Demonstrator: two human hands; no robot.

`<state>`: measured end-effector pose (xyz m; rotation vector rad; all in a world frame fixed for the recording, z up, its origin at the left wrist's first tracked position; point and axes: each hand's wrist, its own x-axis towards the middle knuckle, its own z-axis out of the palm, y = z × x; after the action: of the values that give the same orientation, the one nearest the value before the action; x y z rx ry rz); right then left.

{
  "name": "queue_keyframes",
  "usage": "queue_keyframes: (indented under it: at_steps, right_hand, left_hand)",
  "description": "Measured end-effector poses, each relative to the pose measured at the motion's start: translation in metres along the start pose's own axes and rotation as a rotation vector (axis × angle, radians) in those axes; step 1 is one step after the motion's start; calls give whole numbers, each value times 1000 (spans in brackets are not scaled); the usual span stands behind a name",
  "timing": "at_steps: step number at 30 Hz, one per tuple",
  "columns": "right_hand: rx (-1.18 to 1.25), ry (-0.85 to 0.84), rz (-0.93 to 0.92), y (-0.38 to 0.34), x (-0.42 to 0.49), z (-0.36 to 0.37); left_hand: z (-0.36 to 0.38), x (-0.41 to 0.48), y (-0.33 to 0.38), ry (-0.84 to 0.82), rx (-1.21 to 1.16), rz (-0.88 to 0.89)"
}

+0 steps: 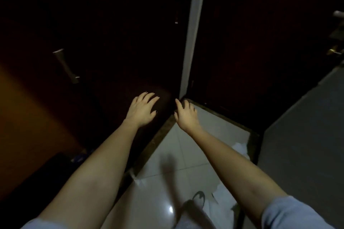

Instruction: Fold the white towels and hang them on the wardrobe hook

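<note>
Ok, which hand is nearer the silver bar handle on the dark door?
Left. The left hand is below and right of the handle; the right hand lies farther right, beyond the left one.

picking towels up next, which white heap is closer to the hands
The crumpled white towel against the dark floor border; the other white towel lies lower, beside the grey shoe.
</note>
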<state>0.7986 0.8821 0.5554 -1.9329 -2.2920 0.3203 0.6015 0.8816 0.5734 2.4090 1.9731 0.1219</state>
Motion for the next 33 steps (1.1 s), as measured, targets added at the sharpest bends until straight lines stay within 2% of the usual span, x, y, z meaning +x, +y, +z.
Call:
queue_keyframes:
  at_steps: [9, 17, 25, 30, 33]
  right_hand:
    - [-8, -50, 324, 206, 41, -12]
    - [33, -120, 626, 355, 35, -10]
    - [155, -173, 896, 458, 38, 50]
    - [216, -122, 987, 510, 59, 109]
    - [270, -164, 1012, 542, 70, 152]
  left_hand:
    - [52, 177, 183, -94, -97, 330]
    - [108, 265, 315, -223, -165, 572]
    - [203, 333, 390, -371, -130, 845]
    - [279, 368, 419, -423, -192, 919]
    - [335, 380, 428, -473, -180, 962]
